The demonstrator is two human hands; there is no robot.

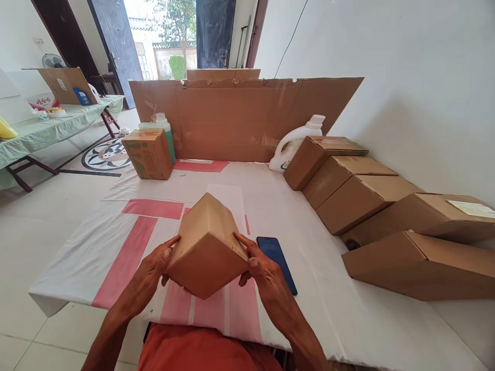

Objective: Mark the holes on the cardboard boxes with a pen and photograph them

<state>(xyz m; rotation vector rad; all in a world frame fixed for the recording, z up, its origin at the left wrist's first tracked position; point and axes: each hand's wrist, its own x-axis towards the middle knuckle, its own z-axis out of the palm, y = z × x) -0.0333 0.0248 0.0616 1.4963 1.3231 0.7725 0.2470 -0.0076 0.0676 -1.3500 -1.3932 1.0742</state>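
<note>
A plain brown cardboard box (207, 247) is held between my two hands over the near part of the table, turned with one corner towards me. My left hand (157, 263) grips its left side, the thumb and fingers pressed against the edge. On the opposite side, my right hand (261, 263) clasps the right edge, index finger stretched along the upper face. The underside and the far faces of the box are hidden. A dark phone (277, 264) lies flat on the cloth just right of my right hand.
Several brown boxes (356, 203) stand in a row along the right wall. A white jug (296, 141) leans by a tall cardboard sheet (224, 121) at the back. Another printed box (149, 154) sits back left, before a green-liquid bottle (170, 139). White cloth (325, 293) covers the table.
</note>
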